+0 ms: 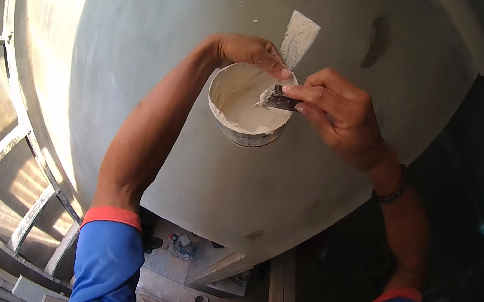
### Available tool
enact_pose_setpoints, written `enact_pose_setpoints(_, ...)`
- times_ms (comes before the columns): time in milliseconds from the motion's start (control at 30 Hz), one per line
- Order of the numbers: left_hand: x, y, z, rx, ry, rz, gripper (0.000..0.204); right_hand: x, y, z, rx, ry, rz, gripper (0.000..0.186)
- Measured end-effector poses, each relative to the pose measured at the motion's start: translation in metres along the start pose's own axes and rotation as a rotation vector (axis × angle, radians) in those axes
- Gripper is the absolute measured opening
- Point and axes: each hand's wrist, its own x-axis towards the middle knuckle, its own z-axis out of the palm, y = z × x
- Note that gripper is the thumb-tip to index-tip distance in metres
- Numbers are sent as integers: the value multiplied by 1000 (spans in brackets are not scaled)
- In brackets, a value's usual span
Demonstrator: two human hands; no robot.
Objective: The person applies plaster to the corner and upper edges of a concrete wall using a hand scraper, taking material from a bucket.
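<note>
Steadily, a shallow scoop

Pinching the scraper (280, 101) in our right hand (345, 110), we should skim the paste (243, 109) and wipe on the tub rim (238, 129). It sits over the right side, long axis nearly sideways, edge leftward. Our left hand's (249, 53) thumb meets the rim; whether the hidden fingers grip, we cannot tell. A coated blade (300, 37) points up.
</note>
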Motion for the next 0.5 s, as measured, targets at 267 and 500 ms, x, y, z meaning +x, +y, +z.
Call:
enact_pose_setpoints(267, -11, -3, 36, 123, -21, -146, 45, -61, -22, -10, -315, -195, -50, 28)
enact_pose_setpoints(500, -9, -5, 57, 160, -101, -177, 45, -105, -44, -10, 454, -43, 749, 27)
